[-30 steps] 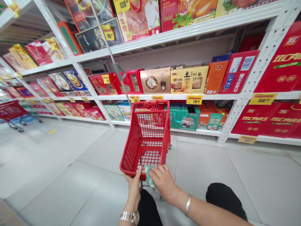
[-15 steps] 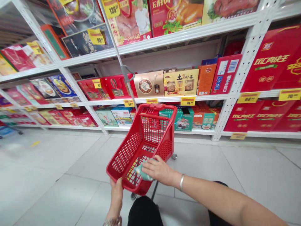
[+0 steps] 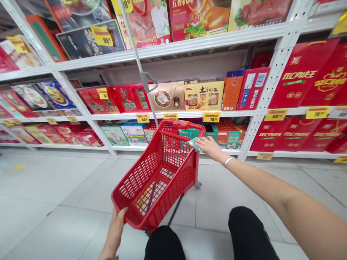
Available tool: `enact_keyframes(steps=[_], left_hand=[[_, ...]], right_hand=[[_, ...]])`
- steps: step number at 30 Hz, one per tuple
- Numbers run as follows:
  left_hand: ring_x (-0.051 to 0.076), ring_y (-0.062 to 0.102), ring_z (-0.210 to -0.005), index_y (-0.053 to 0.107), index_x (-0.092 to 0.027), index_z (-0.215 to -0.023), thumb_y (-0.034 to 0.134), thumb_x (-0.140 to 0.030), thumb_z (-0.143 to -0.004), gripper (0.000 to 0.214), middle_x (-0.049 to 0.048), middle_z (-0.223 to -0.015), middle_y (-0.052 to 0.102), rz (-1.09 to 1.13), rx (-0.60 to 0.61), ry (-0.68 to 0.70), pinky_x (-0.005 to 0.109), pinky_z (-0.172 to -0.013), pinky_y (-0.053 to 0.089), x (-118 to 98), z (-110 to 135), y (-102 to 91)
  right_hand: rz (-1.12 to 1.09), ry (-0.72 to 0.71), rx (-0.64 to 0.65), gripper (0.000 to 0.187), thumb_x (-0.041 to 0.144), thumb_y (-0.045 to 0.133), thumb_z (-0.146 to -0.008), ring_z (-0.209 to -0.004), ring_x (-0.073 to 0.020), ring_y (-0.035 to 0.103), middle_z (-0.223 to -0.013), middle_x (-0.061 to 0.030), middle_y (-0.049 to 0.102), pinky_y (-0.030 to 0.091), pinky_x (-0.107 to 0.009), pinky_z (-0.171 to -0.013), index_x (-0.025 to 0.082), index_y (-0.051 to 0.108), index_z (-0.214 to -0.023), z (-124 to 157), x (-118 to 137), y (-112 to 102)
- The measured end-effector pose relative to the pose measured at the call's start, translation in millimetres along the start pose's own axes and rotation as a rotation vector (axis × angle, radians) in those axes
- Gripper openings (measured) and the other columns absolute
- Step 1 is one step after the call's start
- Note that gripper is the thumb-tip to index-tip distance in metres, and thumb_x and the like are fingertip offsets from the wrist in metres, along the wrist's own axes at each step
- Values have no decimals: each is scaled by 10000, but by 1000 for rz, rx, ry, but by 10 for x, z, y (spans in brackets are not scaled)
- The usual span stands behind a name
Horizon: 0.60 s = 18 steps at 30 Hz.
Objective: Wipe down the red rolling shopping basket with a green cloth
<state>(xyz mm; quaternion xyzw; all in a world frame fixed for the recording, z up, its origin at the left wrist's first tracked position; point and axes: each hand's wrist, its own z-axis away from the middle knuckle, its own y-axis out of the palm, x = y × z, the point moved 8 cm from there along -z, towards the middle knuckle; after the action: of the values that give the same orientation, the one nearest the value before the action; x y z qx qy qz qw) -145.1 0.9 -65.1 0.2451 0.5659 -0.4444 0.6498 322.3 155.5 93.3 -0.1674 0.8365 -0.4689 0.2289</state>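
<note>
left hand (image 3: 116,224) is holding red cart (image 3: 184,177), fingers clamped on near edge | right hand (image 3: 213,148) is pressing green cloth (image 3: 194,144) on cart's far right edge, fingers clamped on cloth

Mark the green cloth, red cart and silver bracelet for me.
Green cloth (image 3: 193,144), head view: its uncovered part.
Red cart (image 3: 176,188), head view: outer side wall.
Silver bracelet (image 3: 228,161), head view: middle of the band.

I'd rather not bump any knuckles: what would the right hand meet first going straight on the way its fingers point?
Most likely the red shopping cart, at its upper frame near the far end: the right hand points across it, green cloth in its grip. Exact depth is unclear.
</note>
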Motion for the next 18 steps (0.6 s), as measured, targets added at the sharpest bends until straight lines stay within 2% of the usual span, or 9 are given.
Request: enact_keyframes(steps=[4,6,7,9,12,15,17,18], left_hand=[[227,734,-1002,451,-222,-1546,621,-362,-807,771,106,-1338,689,-20,1,-11,289,-785,609,-49,20,25],[221,730,-994,445,-218,-1551,605,-370,-822,762,103,-1335,689,-30,-18,0,282,-784,606,-40,-2,24],[220,727,-996,442,-217,-1553,597,-379,-829,758,103,-1336,687,-35,-27,1,281,-785,604,-30,-12,21],[223,720,-1011,448,-204,-1546,585,-399,-838,748,110,-1350,675,-49,-35,3,277,-780,602,-14,-21,20],[234,709,-1029,456,-181,-1530,577,-404,-839,736,130,-1372,658,-49,-16,16,285,-769,601,-12,-4,27],[251,699,-1081,488,-198,-1505,597,-419,-823,726,119,-1379,659,-18,-5,39,312,-828,602,-27,26,5],[269,689,-1115,536,-197,-1467,618,-445,-801,715,109,-1356,675,-14,-16,65,340,-873,599,-48,39,-37],[279,689,-1113,563,-191,-1440,625,-454,-790,704,108,-1326,691,-19,-32,84,355,-876,601,-67,44,-72]], right_hand=[[38,146,-5,428,89,446,-1004,-1171,-311,570,-1432,-169,648,347,-493,-976,199,648,-1365,-136,-355,-235],[46,177,-10,427,87,457,-1001,-1148,-309,570,-1434,-172,643,342,-484,-957,195,640,-1372,-188,-300,-335],[41,167,-13,427,88,470,-1002,-1155,-301,567,-1445,-161,638,341,-471,-953,203,633,-1380,-206,-181,-369],[6,83,-34,426,99,494,-1010,-1189,-279,556,-1461,-126,634,342,-447,-957,228,619,-1396,-215,257,-406],[-127,-164,-151,390,129,482,-1045,-1214,-260,550,-1420,-98,667,348,-457,-989,252,610,-1393,-84,1269,-436],[-241,-387,-223,342,207,483,-1079,-1222,-240,555,-1416,-59,669,378,-459,-983,282,588,-1395,176,2236,-360],[-290,-453,-213,295,239,484,-1088,-1179,-221,577,-1398,-51,678,400,-448,-976,273,607,-1354,303,2621,-246],[-306,-460,-201,280,248,493,-1087,-1162,-216,585,-1389,-51,682,408,-445,-976,265,613,-1340,335,2707,-188]])
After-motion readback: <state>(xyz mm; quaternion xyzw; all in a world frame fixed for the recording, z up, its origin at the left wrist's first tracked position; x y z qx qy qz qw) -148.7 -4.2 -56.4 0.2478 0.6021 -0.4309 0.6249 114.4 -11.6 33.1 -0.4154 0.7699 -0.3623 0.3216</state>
